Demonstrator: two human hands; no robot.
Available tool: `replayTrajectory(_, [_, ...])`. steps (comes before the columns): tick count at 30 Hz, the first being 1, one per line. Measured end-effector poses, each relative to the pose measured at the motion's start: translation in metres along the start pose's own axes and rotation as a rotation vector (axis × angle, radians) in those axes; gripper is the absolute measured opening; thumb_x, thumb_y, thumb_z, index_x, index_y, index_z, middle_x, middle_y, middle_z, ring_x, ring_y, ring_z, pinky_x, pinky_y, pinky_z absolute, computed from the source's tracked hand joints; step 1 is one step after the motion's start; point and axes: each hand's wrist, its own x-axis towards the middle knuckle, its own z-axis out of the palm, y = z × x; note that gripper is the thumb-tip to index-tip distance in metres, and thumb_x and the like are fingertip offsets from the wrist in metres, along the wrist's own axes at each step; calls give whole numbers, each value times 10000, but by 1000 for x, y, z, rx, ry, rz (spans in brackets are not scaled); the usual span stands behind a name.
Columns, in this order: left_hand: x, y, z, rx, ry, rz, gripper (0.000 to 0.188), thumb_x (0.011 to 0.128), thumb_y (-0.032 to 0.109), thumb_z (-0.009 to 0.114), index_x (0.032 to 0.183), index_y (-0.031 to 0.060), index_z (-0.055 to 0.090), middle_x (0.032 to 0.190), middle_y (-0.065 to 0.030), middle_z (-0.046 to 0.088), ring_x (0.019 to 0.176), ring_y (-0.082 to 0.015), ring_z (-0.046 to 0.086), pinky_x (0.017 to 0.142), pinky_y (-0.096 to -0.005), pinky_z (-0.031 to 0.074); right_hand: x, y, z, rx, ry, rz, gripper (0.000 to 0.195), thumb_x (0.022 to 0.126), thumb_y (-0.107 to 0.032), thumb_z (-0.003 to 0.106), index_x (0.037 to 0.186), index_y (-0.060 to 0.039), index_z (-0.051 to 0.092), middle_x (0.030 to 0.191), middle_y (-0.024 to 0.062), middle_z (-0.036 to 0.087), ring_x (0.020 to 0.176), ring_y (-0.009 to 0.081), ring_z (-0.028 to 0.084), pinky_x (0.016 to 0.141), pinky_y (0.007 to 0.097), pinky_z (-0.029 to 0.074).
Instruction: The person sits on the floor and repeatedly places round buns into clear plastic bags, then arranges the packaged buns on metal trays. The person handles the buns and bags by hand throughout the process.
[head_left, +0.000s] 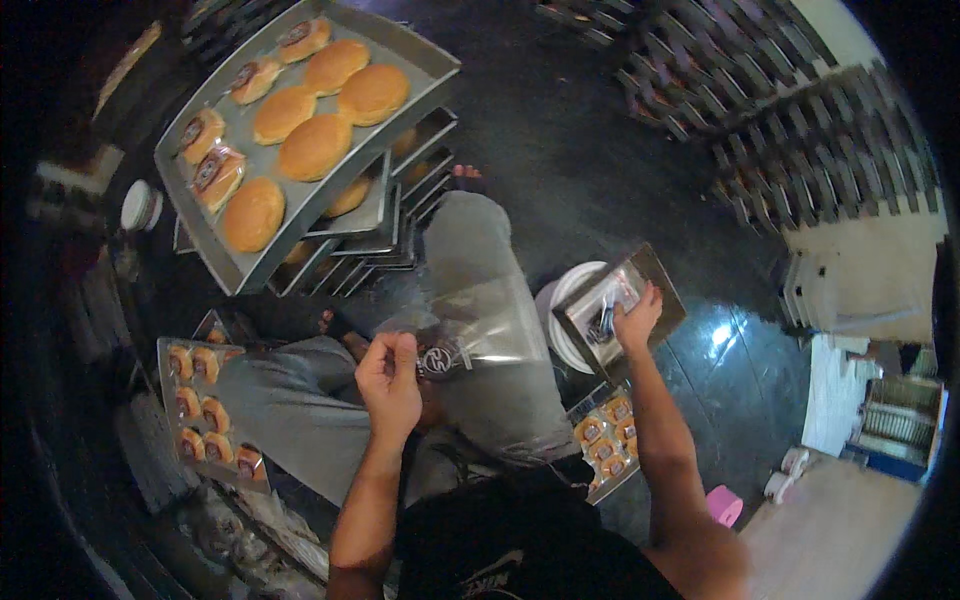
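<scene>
My left hand (391, 382) pinches a clear plastic bag (480, 315) with a dark round print, over my lap. My right hand (637, 315) reaches into a shallow tray (667, 281) and touches a stack of clear printed bags (600, 311). Whether its fingers grip one is not plain. Beneath that tray stands a round white container (559, 337). Ahead to the left, a metal baking tray (390, 34) holds several bare golden buns (315, 148) and, along its left side, several buns in printed bags (220, 178).
More trays (375, 247) are stacked under the bun tray. Bagged buns lie on a tray (169, 360) at my left and another tray (600, 491) by my right hip. Racks of dark trays (817, 142) stand at the far right. A pink object (724, 506) lies on the floor.
</scene>
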Motion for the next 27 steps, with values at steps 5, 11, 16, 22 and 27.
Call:
replayTrajectory(5, [5,24,-13,-72,-76,-3,148,1007,100,681,897,7,648,799,30,623,714,-48,530,650,-214,416,-41,-225,-108,1501,-557,151,621,907,-249,759,1435,-20,524,1406,153,581,1250,239,588,1029,407,479])
replayTrajectory(11, [12,27,-34,-37,-48,-1,99,967,89,720,932,6,680,820,24,647,762,-59,559,694,-232,441,-44,-310,-160,1467,-851,362,265,908,-91,780,1137,3,688,990,60,729,887,128,681,827,292,538])
replayTrajectory(16, [-6,0,-60,-232,200,-162,137,994,155,704,946,27,694,872,12,667,843,-59,569,780,-239,455,-53,-351,-147,1085,-775,120,131,933,-88,769,999,14,721,803,46,723,691,78,641,618,236,505])
replayTrajectory(22, [5,-37,-128,-765,542,-506,194,1041,303,656,969,123,660,861,44,674,723,-56,606,593,-239,458,16,-475,-113,1112,-725,-518,223,985,-125,694,1143,32,679,1052,115,730,864,167,695,731,292,539])
replayTrajectory(27, [11,-43,-136,-1003,584,-499,171,1054,327,629,1047,156,635,889,57,653,714,-50,590,561,-233,427,88,-613,-37,590,-543,-1102,578,910,-353,752,1303,48,616,1127,229,710,1014,397,702,909,451,548])
